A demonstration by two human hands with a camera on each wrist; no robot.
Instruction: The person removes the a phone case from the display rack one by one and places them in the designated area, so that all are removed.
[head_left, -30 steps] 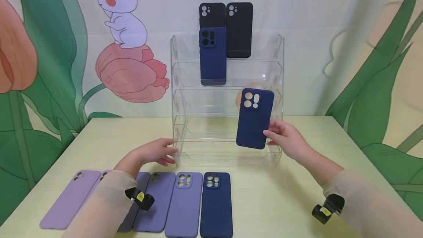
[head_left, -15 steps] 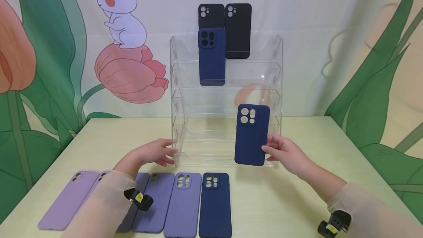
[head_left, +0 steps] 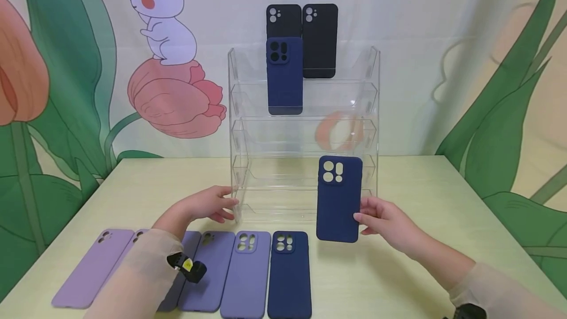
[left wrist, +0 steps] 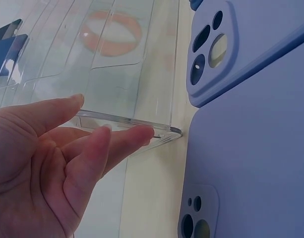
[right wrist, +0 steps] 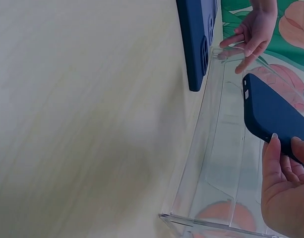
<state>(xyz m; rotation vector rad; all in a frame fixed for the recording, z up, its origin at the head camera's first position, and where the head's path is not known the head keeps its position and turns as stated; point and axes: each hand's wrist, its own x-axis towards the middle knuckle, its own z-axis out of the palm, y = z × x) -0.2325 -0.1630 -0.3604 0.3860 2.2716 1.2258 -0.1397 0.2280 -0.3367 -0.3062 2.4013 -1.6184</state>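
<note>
In the head view my right hand [head_left: 383,220] pinches a navy blue phone case [head_left: 338,201] by its lower right edge. The case is upright, camera cutouts at the top, in front of the lower right of a clear tiered display rack [head_left: 270,206]. My left hand [head_left: 205,206] touches the rack's lower left side with loosely extended fingers, as the left wrist view shows with its fingers [left wrist: 92,158] at the clear edge. Higher on the rack stand another navy phone case [head_left: 285,82] and two black phone cases [head_left: 320,43], one partly hidden behind the navy one.
Along the table's [head_left: 398,279] front left lie several phone cases in a row: a light purple case [head_left: 95,270], a lavender case [head_left: 245,279] and a navy case [head_left: 289,279] at its right end. My left forearm covers part of them. A patterned curtain [head_left: 412,63] hangs behind.
My right hand has moved down with the navy phone case, from before the rack's middle tiers to its lowest part, and the case has straightened slightly. My left hand stays in place.
</note>
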